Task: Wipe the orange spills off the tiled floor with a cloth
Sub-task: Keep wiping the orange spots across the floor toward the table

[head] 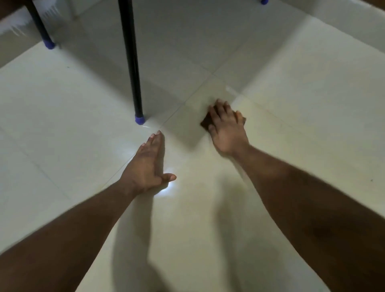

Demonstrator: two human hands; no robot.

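A small brown cloth [205, 123] was pressed flat on the tiled floor [62, 125] under the spread fingers of the right hand [225, 129], near a black table leg [133, 68]. It looked soft, light and bendy, so it was best pushed from on top. The left hand [148, 166] was laid open and flat on the floor, and nothing was held.

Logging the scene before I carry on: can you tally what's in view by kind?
Hands: 2, left hand flat on the floor, right hand pressing the cloth
Cloths: 1, dark brown
Black legs with blue caps in full view: 2
Lone blue cap at the top edge: 1
Total: 6
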